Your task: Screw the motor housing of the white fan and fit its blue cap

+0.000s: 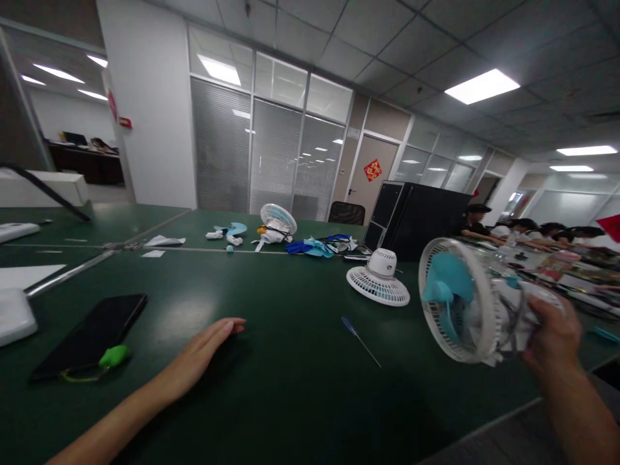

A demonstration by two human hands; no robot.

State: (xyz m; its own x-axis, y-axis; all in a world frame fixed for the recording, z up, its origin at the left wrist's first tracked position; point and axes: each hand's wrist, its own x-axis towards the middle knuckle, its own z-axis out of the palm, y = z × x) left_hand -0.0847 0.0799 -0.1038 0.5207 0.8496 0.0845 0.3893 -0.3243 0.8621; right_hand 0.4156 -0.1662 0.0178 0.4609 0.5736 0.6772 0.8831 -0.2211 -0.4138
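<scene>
My right hand grips the back of a small white fan with blue blades, held up above the right edge of the green table. Its round grille faces left. My left hand lies flat on the table with fingers stretched out, holding nothing. A black phone with a green tag lies left of that hand. A thin blue-handled screwdriver rests on the table between my hands. A white fan part sits grille-down just behind it.
Farther back lie another white fan, loose blue and white parts and blue gloves. A black box stands at the right rear. Several people sit at a far table. White devices sit at the left edge.
</scene>
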